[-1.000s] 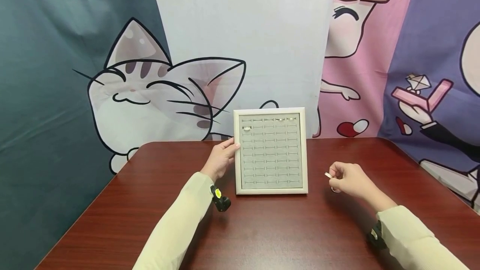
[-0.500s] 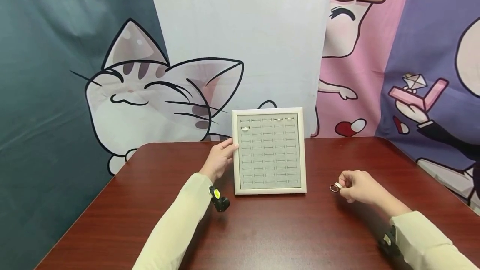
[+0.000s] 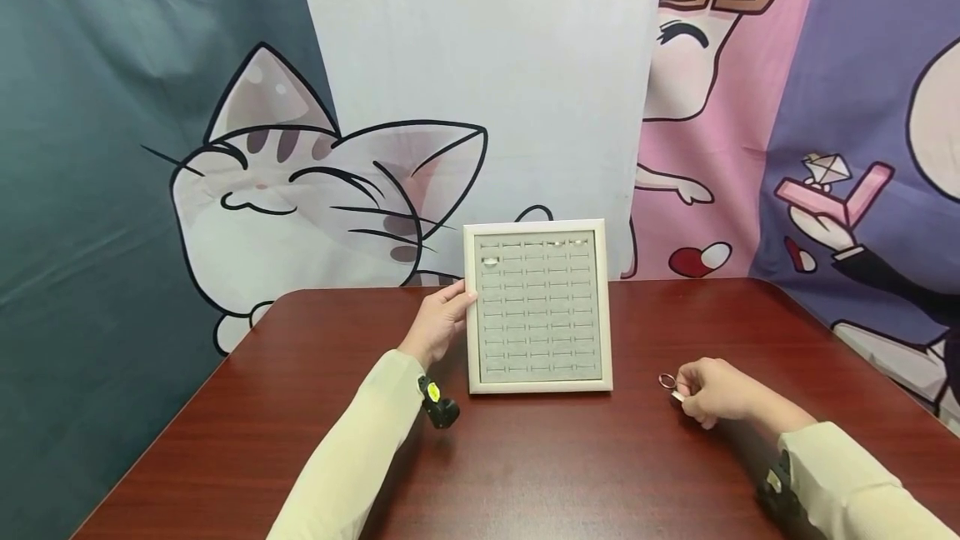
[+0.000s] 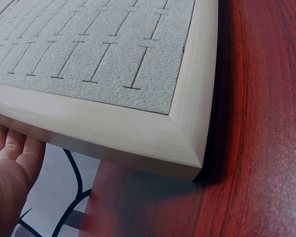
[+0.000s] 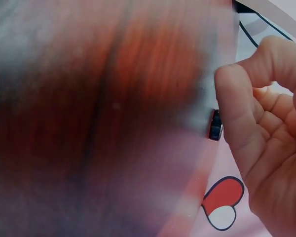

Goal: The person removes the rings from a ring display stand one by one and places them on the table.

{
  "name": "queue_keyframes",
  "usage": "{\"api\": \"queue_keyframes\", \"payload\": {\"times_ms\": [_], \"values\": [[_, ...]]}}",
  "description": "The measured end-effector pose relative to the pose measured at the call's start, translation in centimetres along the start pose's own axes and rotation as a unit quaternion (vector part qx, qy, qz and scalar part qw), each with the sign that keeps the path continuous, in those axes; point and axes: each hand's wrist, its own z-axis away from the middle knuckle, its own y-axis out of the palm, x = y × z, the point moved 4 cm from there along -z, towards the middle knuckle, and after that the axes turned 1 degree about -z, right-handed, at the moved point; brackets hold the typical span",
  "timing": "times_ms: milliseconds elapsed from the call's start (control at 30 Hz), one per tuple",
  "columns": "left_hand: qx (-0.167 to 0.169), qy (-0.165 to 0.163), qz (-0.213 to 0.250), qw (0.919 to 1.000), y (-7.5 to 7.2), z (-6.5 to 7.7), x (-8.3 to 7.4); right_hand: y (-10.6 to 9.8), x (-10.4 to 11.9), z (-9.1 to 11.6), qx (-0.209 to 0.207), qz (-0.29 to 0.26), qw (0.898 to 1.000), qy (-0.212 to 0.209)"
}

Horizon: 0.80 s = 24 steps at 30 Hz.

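A ring display board (image 3: 540,340) stands upright on the table, a grey slotted pad in a pale frame. My left hand (image 3: 438,319) grips its left edge, thumb at the front; in the left wrist view, fingers (image 4: 32,153) show at the frame's side. Three silvery rings sit in the pad, two at the top right and one ring (image 3: 491,262) at the left of the second row. Right of the board, my right hand (image 3: 716,392) pinches a thin ring (image 3: 667,381) with a small pale piece (image 3: 678,397) beside it. A dark segmented band (image 5: 215,125) shows by the thumb.
The dark red wooden table (image 3: 525,465) reaches back to a cartoon-printed cloth backdrop (image 3: 480,40). A wrist camera (image 3: 441,408) is strapped to the left wrist, another is at the right cuff.
My right hand has moved a little right and toward me, and the ring in its fingers has turned. The left hand and the board have stayed in place.
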Motion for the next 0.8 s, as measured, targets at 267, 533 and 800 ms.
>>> {"api": "queue_keyframes", "payload": {"times_ms": [267, 533, 800], "values": [[0.002, 0.009, -0.007, 0.9999, 0.02, 0.04, -0.09, 0.02, -0.71, 0.11, 0.01, -0.026, 1.0, 0.004], [0.001, 0.009, -0.015, 0.9999, 0.0, 0.08, -0.15, 0.12, -0.52, -0.37, 0.009, -0.009, 1.0, 0.007], [-0.003, 0.01, -0.014, 0.9998, -0.03, -0.02, 0.13, 0.25, -0.51, -0.29, 0.009, -0.019, 1.0, 0.013]]}}
